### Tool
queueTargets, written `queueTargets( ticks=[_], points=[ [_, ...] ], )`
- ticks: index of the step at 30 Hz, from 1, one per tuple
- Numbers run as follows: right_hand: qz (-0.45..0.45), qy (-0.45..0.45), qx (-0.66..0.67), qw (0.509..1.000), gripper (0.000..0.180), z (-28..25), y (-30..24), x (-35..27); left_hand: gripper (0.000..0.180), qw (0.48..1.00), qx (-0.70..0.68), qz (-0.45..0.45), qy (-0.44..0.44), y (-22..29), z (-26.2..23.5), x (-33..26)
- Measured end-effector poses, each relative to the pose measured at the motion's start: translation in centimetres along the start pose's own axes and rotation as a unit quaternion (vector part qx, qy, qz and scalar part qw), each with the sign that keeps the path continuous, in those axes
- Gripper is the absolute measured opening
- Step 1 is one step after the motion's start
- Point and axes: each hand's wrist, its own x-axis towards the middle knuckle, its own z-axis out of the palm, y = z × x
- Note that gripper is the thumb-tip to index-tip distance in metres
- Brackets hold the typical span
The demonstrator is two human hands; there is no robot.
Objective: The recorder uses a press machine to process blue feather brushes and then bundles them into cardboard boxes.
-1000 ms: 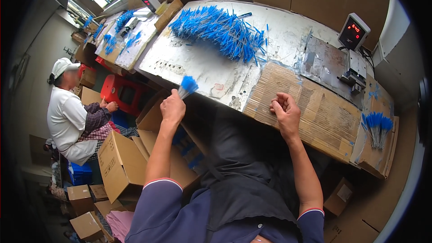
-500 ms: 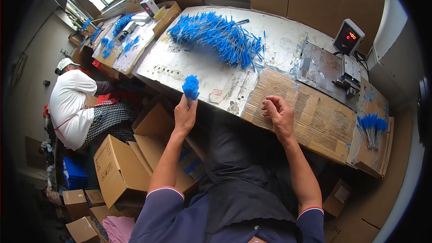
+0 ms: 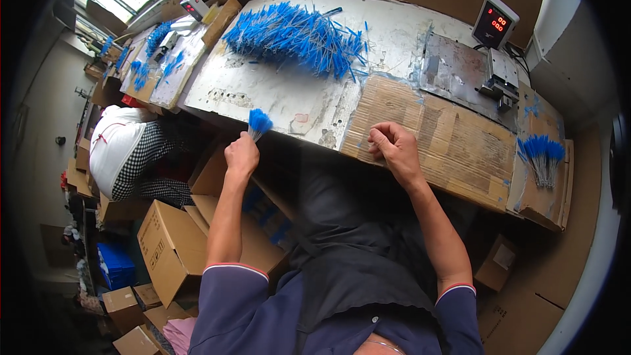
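Observation:
My left hand (image 3: 242,155) is closed around the lower ends of a bunch of blue-tipped wires (image 3: 260,121), held up just off the near edge of the table. The blue tips fan out above the fist. My right hand (image 3: 396,149) hovers over the near left part of a cardboard sheet (image 3: 434,138), thumb and fingers curled together; whether anything thin is between them cannot be made out. A large heap of the same blue-tipped wires (image 3: 296,39) lies across the back of the white table (image 3: 276,102). A smaller fanned bunch (image 3: 542,158) rests at the far right.
A metal plate with a small clamp-like device (image 3: 503,82) and a red-digit display (image 3: 495,23) stand at the right back. To the left, a co-worker (image 3: 121,148) bends beside another worktable (image 3: 174,75). An open carton (image 3: 171,246) sits low at my left.
The bunch in my left hand has tilted to the right. The display's digits have changed. The co-worker has bent lower. The whole view has shifted slightly.

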Motion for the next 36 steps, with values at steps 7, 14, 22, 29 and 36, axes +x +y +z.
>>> queueTargets(
  ticks=[7,14,22,29,36],
  points=[
    [-0.041,0.028,0.000,0.999,0.029,-1.1,-0.5,0.8,0.020,0.954,-0.275,-0.006,0.121,8.3,-6.3,-3.7],
    [-0.290,-0.014,-0.125,0.949,0.056,1.2,-7.1,2.8,0.016,0.678,-0.719,0.065,-0.139,15.9,-6.0,-7.7],
    [-0.132,-0.303,-0.332,0.884,0.061,-0.4,-9.3,1.7,0.020,0.634,-0.673,0.142,-0.353,20.2,-8.2,-9.3],
    [-0.068,-0.135,0.091,0.984,0.060,-5.6,-5.0,-2.0,0.027,0.360,-0.803,0.120,-0.460,21.5,-9.1,-12.1],
    [0.047,-0.128,0.243,0.960,0.042,-1.5,-0.9,-8.8,0.022,0.423,-0.726,0.183,-0.510,23.2,-7.3,-14.3]
  ],
)
